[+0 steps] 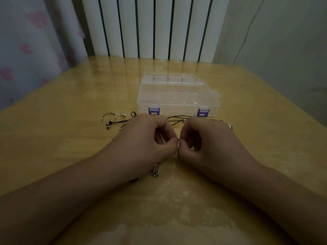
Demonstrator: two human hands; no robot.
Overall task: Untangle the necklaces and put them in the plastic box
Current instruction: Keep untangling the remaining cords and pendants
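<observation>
My head camera feed is dim overall, with a yellow-green cast. I see soft glare on the glossy table [70, 138], strongest along its far edge, where the white radiator [150, 27] is mirrored as pale streaks. My forearms read as dark, low-contrast masses. Wide-angle distortion bends the table edges and stretches the corners. Fine detail is soft and noisy; the clear plastic box [177, 92] shows faint highlights
</observation>
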